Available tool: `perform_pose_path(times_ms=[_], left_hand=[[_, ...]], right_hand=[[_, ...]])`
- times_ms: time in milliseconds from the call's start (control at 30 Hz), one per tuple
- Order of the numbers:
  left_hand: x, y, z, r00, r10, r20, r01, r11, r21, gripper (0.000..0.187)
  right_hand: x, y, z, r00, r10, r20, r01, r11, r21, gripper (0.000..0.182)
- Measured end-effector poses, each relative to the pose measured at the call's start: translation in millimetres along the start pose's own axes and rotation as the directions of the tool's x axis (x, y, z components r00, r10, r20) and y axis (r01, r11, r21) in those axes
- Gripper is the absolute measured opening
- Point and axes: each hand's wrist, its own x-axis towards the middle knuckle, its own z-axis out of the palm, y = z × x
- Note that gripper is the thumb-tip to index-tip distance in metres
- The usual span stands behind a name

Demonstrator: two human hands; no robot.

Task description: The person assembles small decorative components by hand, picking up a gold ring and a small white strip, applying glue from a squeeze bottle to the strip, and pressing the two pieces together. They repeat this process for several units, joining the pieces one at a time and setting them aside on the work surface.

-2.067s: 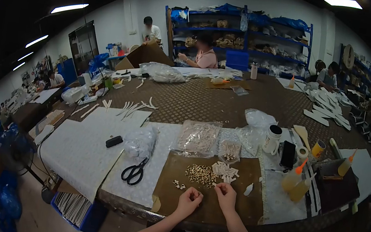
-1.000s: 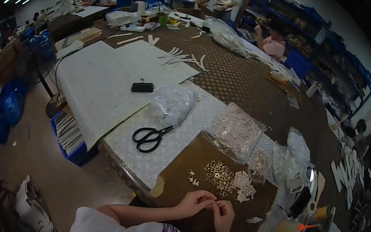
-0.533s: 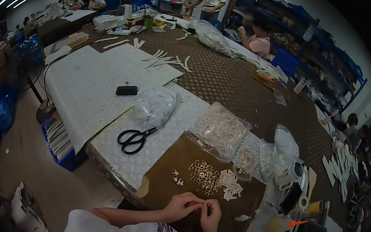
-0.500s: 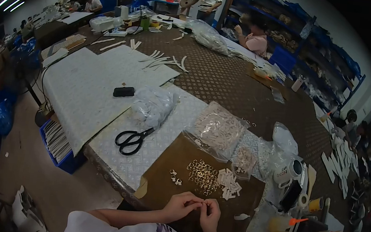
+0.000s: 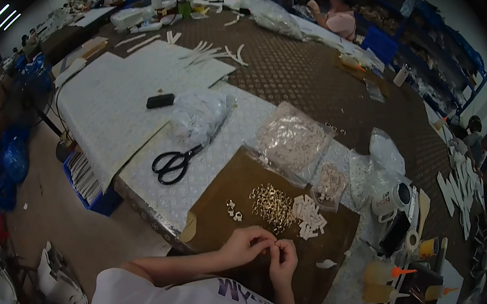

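Note:
My left hand (image 5: 246, 246) and my right hand (image 5: 283, 260) meet fingertip to fingertip above a brown mat (image 5: 213, 224). Both are pinched closed; whatever sits between the fingers is too small to make out. Just beyond them lies a heap of small gold metal rings (image 5: 273, 207). Touching its right side is a pile of short whitish strips (image 5: 310, 216). A few gold-and-white pieces (image 5: 233, 209) lie apart on the left of the mat.
Behind the mat lie a clear bag of pale pieces (image 5: 294, 137) and black scissors (image 5: 171, 166). At right stand a white mug (image 5: 391, 200), a tape roll (image 5: 412, 239) and glue bottles (image 5: 383, 272) with orange tips. A seated person (image 5: 338, 21) works across the table.
The camera view has tilted downward, so the table stuff sits higher in the picture. My hands stay pinched together in nearly the same place over the mat.

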Motion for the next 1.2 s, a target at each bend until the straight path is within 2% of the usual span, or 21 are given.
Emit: perform_pose_path(times_ms=[33, 100, 133, 167, 200, 233, 300, 433, 600, 667, 700, 800, 900, 1000, 1100, 1200], left_hand=[[2.0, -4.6, -3.7, 0.999, -0.047, 0.009, 0.047, 0.997, -0.068, 0.009], [4.8, -11.6, -18.5, 1.000, -0.027, 0.003, 0.027, 0.999, 0.020, 0.010], [5.6, -16.5, -24.5, 0.996, 0.012, -0.085, -0.010, 1.000, 0.029, 0.009], [4.5, -15.4, -31.0, 0.984, 0.056, -0.171, -0.048, 0.998, 0.052, 0.008], [4.1, -15.4, -42.9, 0.975, 0.071, -0.211, -0.036, 0.985, 0.168, 0.009], [5.7, -12.9, -55.7, 0.961, 0.125, -0.247, -0.049, 0.955, 0.291, 0.009], [4.6, -4.0, -72.3, 0.942, 0.082, -0.324, 0.042, 0.932, 0.359, 0.010], [7.8, -22.8, -87.5, 0.926, 0.210, -0.314, -0.016, 0.852, 0.523, 0.011], [19.2, -20.1, -85.7, 0.965, 0.251, -0.081, -0.167, 0.818, 0.551, 0.022], [21.5, -24.1, -86.7, 0.966, 0.247, 0.075, -0.246, 0.797, 0.551, 0.025], [20.8, -28.1, -85.7, 0.958, 0.268, 0.099, -0.276, 0.784, 0.556, 0.022], [18.1, -31.2, -86.4, 0.951, 0.279, 0.129, -0.302, 0.763, 0.572, 0.020], [22.4, -10.7, -89.1, 0.934, 0.326, 0.149, -0.343, 0.689, 0.638, 0.018], [39.1, -8.0, -83.3, 0.924, 0.352, 0.150, -0.359, 0.662, 0.658, 0.018], [58.5, -14.7, -69.8, 0.954, 0.271, 0.126, -0.282, 0.677, 0.680, 0.016], [65.8, -14.3, -63.0, 0.959, 0.248, 0.137, -0.270, 0.648, 0.712, 0.016]], right_hand=[[1.5, -2.6, 0.9, 1.000, -0.009, 0.008, 0.009, 1.000, -0.027, 0.006], [5.4, -11.1, 6.8, 0.999, -0.040, 0.006, 0.040, 0.995, -0.093, 0.006], [2.8, -7.9, 7.0, 0.999, -0.047, 0.022, 0.049, 0.991, -0.121, 0.002], [0.1, -12.7, 9.0, 0.999, 0.048, -0.014, -0.049, 0.996, -0.071, 0.005], [1.5, -16.3, 10.7, 0.992, 0.109, -0.056, -0.110, 0.994, -0.015, 0.007], [0.8, -12.1, 9.8, 0.988, 0.131, -0.076, -0.132, 0.991, -0.009, 0.009], [2.8, -9.0, 7.7, 0.984, 0.140, -0.112, -0.140, 0.990, 0.006, 0.013], [5.0, -16.3, 13.8, 0.937, 0.313, -0.156, -0.289, 0.944, 0.159, 0.013], [9.5, -22.8, 16.4, 0.899, 0.406, -0.165, -0.376, 0.908, 0.184, 0.014], [20.8, -30.6, 22.7, 0.901, 0.394, -0.183, -0.352, 0.909, 0.226, 0.013], [28.2, -31.2, 25.1, 0.901, 0.388, -0.192, -0.338, 0.908, 0.249, 0.013], [48.4, -20.3, 27.1, 0.936, 0.292, -0.197, -0.263, 0.951, 0.160, 0.014], [66.7, -25.3, 28.4, 0.884, 0.454, -0.114, -0.412, 0.870, 0.273, 0.016], [72.3, -19.0, 27.7, 0.854, 0.514, -0.084, -0.464, 0.825, 0.323, 0.018], [71.9, -14.2, 23.6, 0.848, 0.526, -0.063, -0.474, 0.807, 0.352, 0.018], [67.5, -6.3, 16.6, 0.868, 0.496, -0.009, -0.447, 0.790, 0.419, 0.016]])
